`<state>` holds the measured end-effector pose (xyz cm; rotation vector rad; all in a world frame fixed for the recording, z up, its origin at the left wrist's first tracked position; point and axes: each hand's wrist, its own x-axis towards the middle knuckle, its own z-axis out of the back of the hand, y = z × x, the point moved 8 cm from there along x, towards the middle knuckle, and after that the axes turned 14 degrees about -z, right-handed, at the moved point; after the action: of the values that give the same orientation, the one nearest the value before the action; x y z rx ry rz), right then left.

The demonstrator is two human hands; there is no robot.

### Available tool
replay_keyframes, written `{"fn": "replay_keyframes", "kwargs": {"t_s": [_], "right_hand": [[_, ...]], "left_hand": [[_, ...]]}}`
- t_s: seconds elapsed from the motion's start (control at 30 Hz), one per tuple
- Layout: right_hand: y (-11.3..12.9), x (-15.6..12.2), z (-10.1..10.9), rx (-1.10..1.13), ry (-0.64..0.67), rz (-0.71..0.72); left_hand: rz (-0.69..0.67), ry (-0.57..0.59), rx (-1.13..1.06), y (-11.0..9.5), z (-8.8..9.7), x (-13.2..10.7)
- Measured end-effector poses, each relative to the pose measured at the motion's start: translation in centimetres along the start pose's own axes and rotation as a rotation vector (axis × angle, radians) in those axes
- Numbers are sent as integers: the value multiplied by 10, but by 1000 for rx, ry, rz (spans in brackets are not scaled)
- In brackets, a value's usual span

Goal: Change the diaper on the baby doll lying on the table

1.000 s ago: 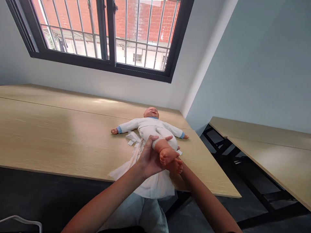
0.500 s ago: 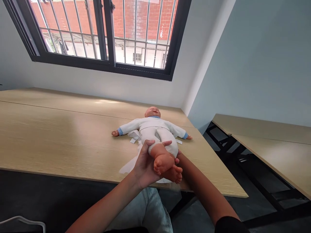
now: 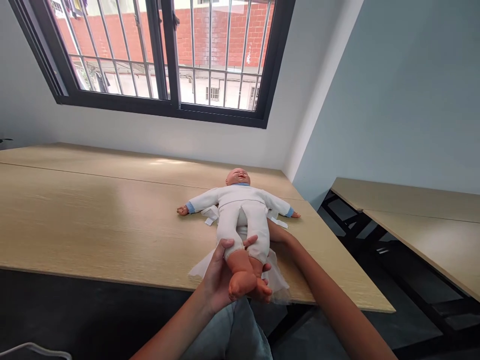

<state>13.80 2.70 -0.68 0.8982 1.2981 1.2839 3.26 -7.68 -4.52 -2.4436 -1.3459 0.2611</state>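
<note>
A baby doll point(image 3: 243, 205) in white clothes with blue cuffs and collar lies on its back on the table, arms spread and feet toward me. My left hand point(image 3: 218, 275) is closed around its lower legs, thumb on top and fingers beneath and between them. My right hand point(image 3: 275, 232) reaches in from the right behind the doll's leg, near its hips; its fingers are hidden. Under the doll lies a white diaper point(image 3: 277, 275), its sheer edges showing on both sides of the legs and its tabs sticking out beside the waist.
The light wooden table point(image 3: 93, 220) ends at a front edge close to my lap and at a right edge. A second table point(image 3: 423, 225) stands across a gap on the right. A barred window point(image 3: 168, 107) is in the wall behind. A white cable point(image 3: 37, 347) shows at lower left.
The doll's legs have come down and straightened toward me in my left hand. My right hand has moved further in, behind the leg toward the hips.
</note>
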Motion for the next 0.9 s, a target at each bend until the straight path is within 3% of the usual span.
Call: {"fn": "replay_keyframes", "kwargs": {"t_s": [0.1, 0.23, 0.33, 0.47, 0.6, 0.8, 0.9], "right_hand": [[-26, 1, 15, 79, 84, -75], [-48, -24, 28, 489, 117, -234], [-47, -45, 11, 525, 174, -296], [-38, -59, -15, 435, 146, -219], [-36, -59, -13, 436, 17, -148], [-44, -60, 23, 409, -73, -195], [-44, -58, 32, 332, -66, -202]], "left_hand": [[-4, -17, -11, 4, 6, 0], [9, -13, -27, 8, 6, 1], [34, -29, -42, 7, 5, -1], [63, -31, 12, -2, 4, -9], [43, -100, 82, -23, 13, -19], [-94, -275, 292, -82, 42, -28], [-129, -338, 379, -102, 53, -31]]}}
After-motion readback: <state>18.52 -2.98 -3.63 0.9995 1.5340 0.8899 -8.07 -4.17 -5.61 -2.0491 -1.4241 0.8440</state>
